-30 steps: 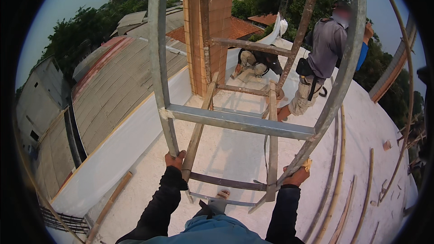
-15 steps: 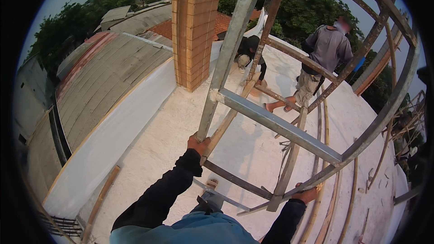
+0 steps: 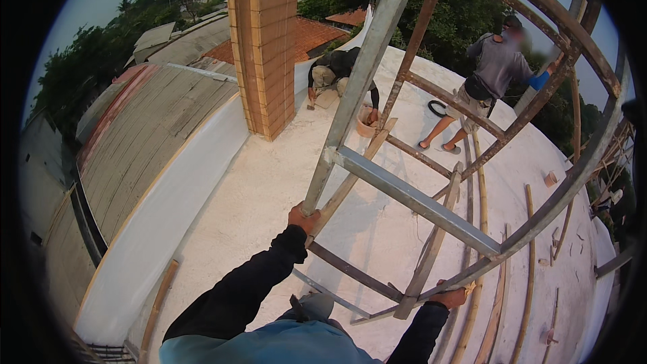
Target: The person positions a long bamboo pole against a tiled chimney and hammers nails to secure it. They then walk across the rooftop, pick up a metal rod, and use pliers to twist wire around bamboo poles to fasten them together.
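My left hand (image 3: 304, 218) is wrapped round the lower end of an upright galvanized bar of a welded metal frame (image 3: 414, 199). Lower right, my right hand (image 3: 450, 294) is closed on the frame's curved rail; its fingers are partly hidden. The frame stands tilted before me, with bare grey bars, rusty brown bars and a bright crossbar between the sides. A wooden plank (image 3: 350, 182) slants up beside my left hand. Another wooden piece (image 3: 431, 256) crosses the frame's lower part. Something small and yellowish shows at my right fingertips, too unclear to name.
A crouching person (image 3: 340, 71) works by an orange bucket (image 3: 366, 121). Another person (image 3: 495, 71) stands beyond the frame, touching it or close to it. Bamboo poles (image 3: 529, 263) lie on the pale curved roof. A brick-patterned column (image 3: 269, 54) and white parapet (image 3: 168, 209) stand left.
The view has shifted a little, and the crouching person and bucket show more fully. The standing person has turned and raised an arm toward the frame. My hands keep their hold.
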